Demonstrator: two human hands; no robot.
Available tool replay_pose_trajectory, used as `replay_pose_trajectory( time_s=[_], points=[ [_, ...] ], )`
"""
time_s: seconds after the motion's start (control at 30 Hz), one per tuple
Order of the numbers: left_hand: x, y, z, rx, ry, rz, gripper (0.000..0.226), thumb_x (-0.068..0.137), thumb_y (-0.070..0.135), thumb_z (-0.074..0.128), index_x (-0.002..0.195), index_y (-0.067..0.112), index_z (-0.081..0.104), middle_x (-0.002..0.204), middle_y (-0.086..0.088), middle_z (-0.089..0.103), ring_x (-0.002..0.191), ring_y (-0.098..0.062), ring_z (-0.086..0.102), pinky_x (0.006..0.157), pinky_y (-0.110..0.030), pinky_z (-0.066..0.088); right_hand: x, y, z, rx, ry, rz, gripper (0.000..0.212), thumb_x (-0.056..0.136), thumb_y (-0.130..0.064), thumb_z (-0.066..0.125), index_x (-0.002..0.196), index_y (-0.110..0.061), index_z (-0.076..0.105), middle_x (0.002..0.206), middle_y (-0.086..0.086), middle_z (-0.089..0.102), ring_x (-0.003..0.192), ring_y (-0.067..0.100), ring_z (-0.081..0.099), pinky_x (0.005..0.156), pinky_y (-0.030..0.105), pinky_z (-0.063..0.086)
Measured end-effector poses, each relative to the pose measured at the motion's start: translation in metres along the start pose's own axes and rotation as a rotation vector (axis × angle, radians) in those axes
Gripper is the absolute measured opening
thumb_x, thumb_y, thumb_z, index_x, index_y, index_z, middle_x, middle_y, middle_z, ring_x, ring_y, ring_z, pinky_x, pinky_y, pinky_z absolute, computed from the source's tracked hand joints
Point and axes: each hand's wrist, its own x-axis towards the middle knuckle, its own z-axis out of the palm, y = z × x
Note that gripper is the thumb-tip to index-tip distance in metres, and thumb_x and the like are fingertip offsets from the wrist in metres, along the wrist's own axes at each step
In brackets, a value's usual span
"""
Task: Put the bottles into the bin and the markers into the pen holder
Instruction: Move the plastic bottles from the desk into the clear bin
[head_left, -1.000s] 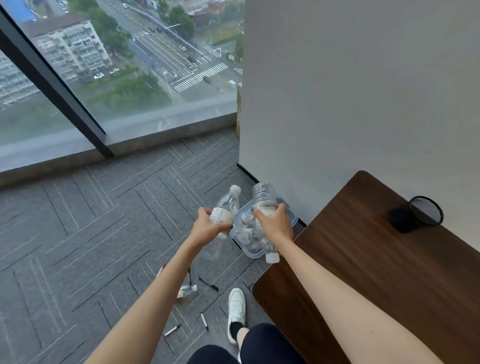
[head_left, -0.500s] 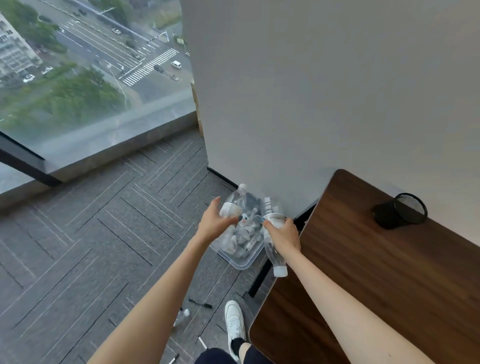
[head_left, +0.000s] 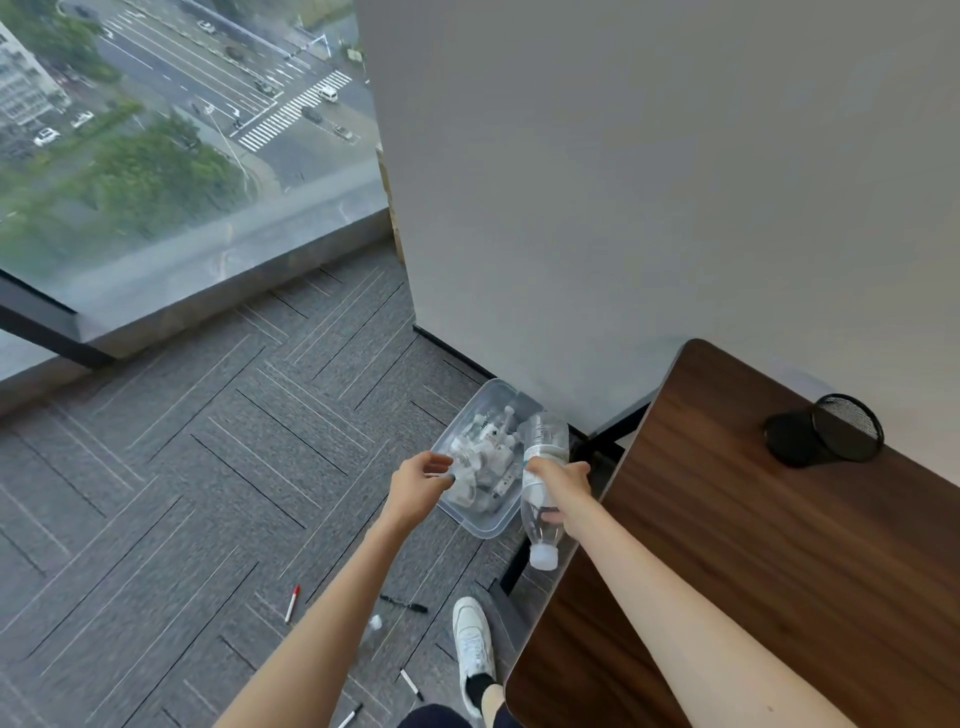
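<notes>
Your right hand (head_left: 563, 493) is wrapped tight around the middle of a clear bottle (head_left: 543, 441). The bottle is upside down, with its white cap pointing at the floor. It hangs over the right side of the clear bin (head_left: 483, 531), right by the desk (head_left: 779, 571).

Your left hand (head_left: 421, 483) is over the left side of the bin. Its fingers are bent just a little and hold nothing.

The bin sits on the floor by the wall, with a pile of bottles (head_left: 488, 457) in it. A red marker (head_left: 292, 603) and a black marker (head_left: 404, 604) lie on the carpet near your shoe (head_left: 472, 649). The black pen holder (head_left: 826, 436) lies on its side on the desk.
</notes>
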Motion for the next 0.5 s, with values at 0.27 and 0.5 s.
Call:
replay_pose_trajectory(
  time_s=[0.27, 0.5],
  points=[
    [0.004, -0.001, 0.002, 0.002, 0.017, 0.02, 0.022, 0.087, 0.004, 0.059, 0.106, 0.011, 0.068, 0.103, -0.005, 0.07, 0.098, -0.018, 0.065, 0.085, -0.03, 0.051, 0.009, -0.052, -0.003, 0.035, -0.024, -0.117, 0.08, 0.083, -0.037, 0.07, 0.143, -0.005, 0.029, 0.133, 0.015, 0.05, 0.116, 0.031, 0.055, 0.088, 0.037, 0.048],
    [-0.004, -0.004, 0.01, 0.007, 0.021, 0.018, 0.021, 0.088, 0.002, 0.057, 0.101, 0.015, 0.068, 0.101, -0.005, 0.07, 0.094, -0.016, 0.065, 0.088, -0.032, 0.052, -0.002, -0.043, -0.002, -0.221, 0.018, -0.346, 0.047, 0.087, -0.025, 0.059, 0.129, -0.009, 0.047, 0.13, 0.006, 0.052, 0.105, 0.018, 0.052, 0.084, 0.032, 0.044]
  ],
)
